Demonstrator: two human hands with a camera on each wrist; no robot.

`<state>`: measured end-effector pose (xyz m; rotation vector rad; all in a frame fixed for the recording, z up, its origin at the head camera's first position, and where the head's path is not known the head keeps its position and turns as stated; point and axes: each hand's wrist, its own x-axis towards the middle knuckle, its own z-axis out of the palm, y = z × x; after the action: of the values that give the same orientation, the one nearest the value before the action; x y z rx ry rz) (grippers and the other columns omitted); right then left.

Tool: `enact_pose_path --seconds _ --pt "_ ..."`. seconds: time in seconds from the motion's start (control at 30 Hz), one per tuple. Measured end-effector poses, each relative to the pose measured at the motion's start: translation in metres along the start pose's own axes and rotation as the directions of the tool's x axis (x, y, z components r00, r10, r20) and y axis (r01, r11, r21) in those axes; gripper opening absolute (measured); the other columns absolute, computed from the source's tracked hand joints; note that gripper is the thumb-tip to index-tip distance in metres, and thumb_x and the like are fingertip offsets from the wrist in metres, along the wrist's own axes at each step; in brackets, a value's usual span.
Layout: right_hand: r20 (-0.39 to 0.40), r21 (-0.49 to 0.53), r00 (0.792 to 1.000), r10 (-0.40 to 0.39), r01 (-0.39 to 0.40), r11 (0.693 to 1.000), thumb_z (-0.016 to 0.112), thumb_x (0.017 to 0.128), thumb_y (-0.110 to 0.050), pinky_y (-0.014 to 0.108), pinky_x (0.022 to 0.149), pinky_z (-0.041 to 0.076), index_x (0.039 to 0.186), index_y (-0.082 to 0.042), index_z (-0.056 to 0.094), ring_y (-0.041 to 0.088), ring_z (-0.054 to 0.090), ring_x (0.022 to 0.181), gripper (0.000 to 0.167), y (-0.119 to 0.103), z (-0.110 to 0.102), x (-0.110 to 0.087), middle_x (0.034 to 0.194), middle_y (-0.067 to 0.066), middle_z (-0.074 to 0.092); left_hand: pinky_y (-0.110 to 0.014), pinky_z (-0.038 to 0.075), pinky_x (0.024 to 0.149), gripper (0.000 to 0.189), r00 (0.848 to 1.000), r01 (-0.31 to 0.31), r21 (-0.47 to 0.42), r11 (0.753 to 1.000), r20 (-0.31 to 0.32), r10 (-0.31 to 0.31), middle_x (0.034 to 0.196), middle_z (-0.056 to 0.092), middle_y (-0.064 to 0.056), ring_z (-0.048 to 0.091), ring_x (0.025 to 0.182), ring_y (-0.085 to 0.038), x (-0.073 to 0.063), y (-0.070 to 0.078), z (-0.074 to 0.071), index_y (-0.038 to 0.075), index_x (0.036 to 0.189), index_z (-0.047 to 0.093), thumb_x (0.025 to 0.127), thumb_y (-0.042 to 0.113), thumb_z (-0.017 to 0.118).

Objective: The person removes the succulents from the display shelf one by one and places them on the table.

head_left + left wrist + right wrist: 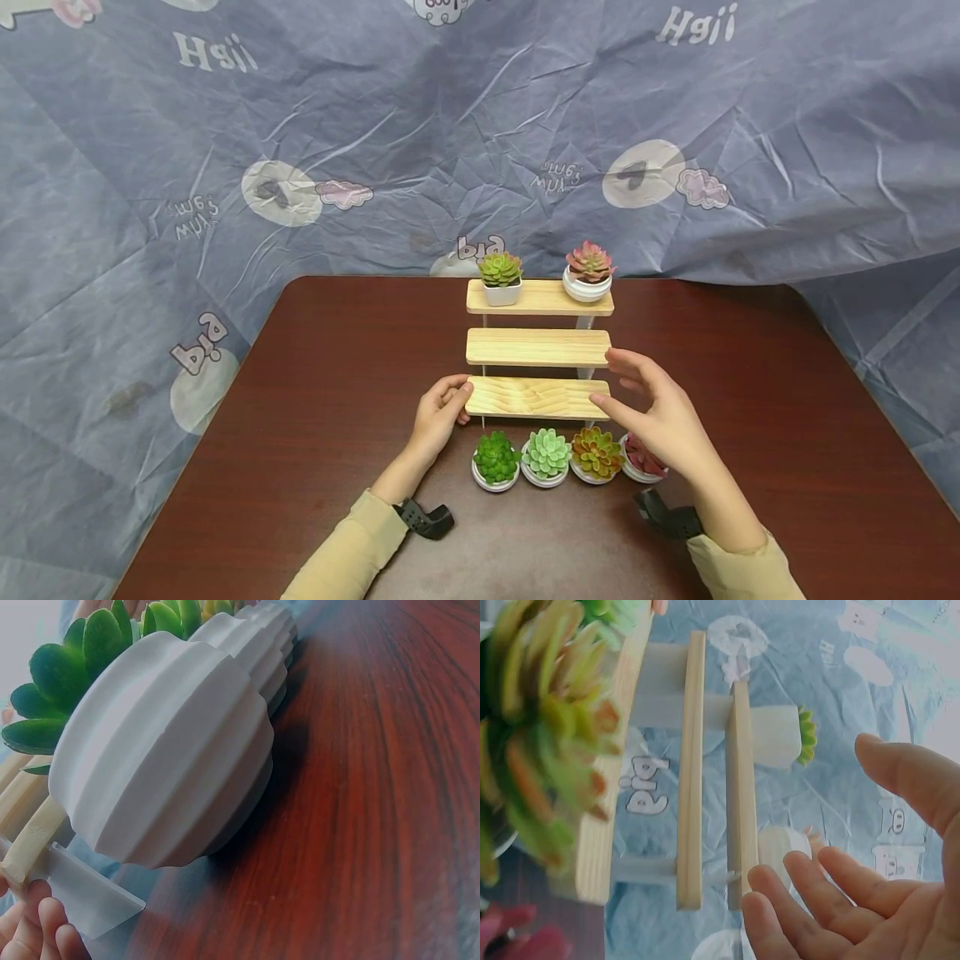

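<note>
Cloth (420, 108): creased, blue-grey, printed. Desk (360, 350): dark reddish-brown wood grain. Tiered stand (537, 347), on the desk: three pale, round-cornered wooden boards, translucent side panels (94, 892). Right hand (663, 408): grip wide, beside the boards' right ends; contact unclear. Left hand (441, 407): grip narrow, pinching the lowest board's (537, 397) left end. Ribbed white pots (172, 757): four, round, rowed before the stand, fleshy succulents (546, 452) inside. Square pot (502, 295): smooth, on the top board (540, 297).

The right hand (660, 412) partly hides the red plant (641, 461); the left wrist view crops the left hand (37, 930), and the right wrist view's orange-green plant (547, 742) is blurred.
</note>
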<state>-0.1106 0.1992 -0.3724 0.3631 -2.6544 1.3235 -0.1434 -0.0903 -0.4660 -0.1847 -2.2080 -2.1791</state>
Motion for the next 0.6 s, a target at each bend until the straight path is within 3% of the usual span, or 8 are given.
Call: enact_pose_path --seconds 0.13,0.4,0.6 --pt "0.041 0.037 0.999 0.004 -0.006 0.999 0.073 0.083 -0.029 0.045 0.093 0.044 0.134 -0.007 0.047 0.031 0.054 0.113 0.061 -0.009 0.003 0.007 0.13 0.012 0.052 -0.026 0.048 0.055 0.028 1.0 -0.003 -0.002 1.0 0.002 0.003 0.064 0.055 -0.002 0.053 0.056 -0.014 0.0 0.0 0.0 -0.011 0.117 0.056 0.096 0.008 0.054" --pt "0.09 0.072 0.995 0.033 -0.039 0.997 0.074 0.082 -0.036 0.05 0.09 0.046 0.136 -0.012 0.045 0.032 0.054 0.114 0.067 -0.023 0.011 0.021 0.133 0.013 0.05 -0.028 0.049 0.055 0.028 1.0 0.003 0.01 1.0 0.006 -0.003 0.065 0.055 -0.003 0.053 0.058 -0.019 -0.001 0.001 0.0 -0.008 0.117 0.057 0.096 0.009 0.054" --pt "0.063 0.083 0.998 0.025 -0.03 0.996 0.075 0.08 -0.037 0.047 0.091 0.045 0.135 -0.011 0.046 0.031 0.055 0.113 0.067 -0.034 0.017 0.033 0.131 0.012 0.052 -0.029 0.049 0.056 0.028 1.0 0.008 0.018 1.0 0.004 -0.008 0.065 0.055 -0.004 0.054 0.059 -0.024 -0.001 0.001 0.0 -0.007 0.118 0.057 0.096 0.01 0.054"
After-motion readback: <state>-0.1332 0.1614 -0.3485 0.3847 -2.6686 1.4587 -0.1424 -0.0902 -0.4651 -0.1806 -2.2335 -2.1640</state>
